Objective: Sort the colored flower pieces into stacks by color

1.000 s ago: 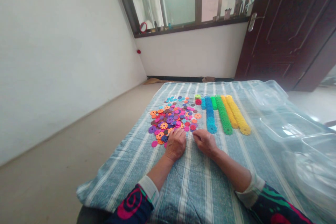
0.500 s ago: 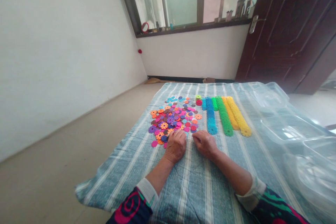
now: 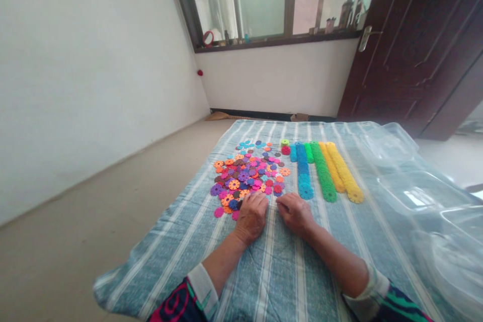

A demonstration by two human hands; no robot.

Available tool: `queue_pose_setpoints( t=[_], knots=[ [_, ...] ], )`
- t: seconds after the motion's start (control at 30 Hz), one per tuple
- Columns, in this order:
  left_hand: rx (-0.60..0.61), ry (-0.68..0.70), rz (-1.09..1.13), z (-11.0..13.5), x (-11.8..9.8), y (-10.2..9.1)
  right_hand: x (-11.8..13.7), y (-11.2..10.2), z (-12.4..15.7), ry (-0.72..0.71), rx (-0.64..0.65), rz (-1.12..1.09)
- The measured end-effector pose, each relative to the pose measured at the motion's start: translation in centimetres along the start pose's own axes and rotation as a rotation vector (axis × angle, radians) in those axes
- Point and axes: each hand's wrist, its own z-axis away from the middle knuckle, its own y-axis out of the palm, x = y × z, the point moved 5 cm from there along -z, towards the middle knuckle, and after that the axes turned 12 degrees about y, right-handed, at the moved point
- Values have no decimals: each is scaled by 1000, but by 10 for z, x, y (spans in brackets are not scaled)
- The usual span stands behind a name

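A loose pile of small flower-shaped plastic discs (image 3: 247, 176) in orange, purple, pink and blue lies on a blue striped cloth (image 3: 287, 261). My left hand (image 3: 252, 215) rests knuckles-up at the pile's near edge, fingers curled down onto the discs. My right hand (image 3: 296, 213) lies beside it with fingers bent, fingertips at the near right edge of the pile. What either hand holds is hidden under the fingers. To the right lie sorted rows of stacked discs: a blue row (image 3: 302, 175), a green row (image 3: 323, 177) and yellow rows (image 3: 344, 176).
Clear plastic containers (image 3: 422, 196) stand on the cloth at the right. A white wall runs along the left, with bare floor (image 3: 75, 221) beside the cloth. A dark wooden door (image 3: 418, 40) and a window sill with small items (image 3: 279, 37) are at the back.
The view has tilted slightly, shifting everything a little lower in the picture. Both hands stay at the pile's near edge with hardly any movement.
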Motion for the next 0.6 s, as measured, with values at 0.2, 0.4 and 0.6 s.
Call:
queue_pose_setpoints(
  t=[0.2, 0.4, 0.6],
  knots=[
    [-9, 46, 41, -7, 1, 0, -2, 2, 0, -6, 2, -34],
    [21, 10, 61, -20, 4, -6, -3, 2, 1, -4, 15, -43],
    [138, -84, 106, -24, 8, -3, -2, 1, 4, -7, 20, -41]
  ],
)
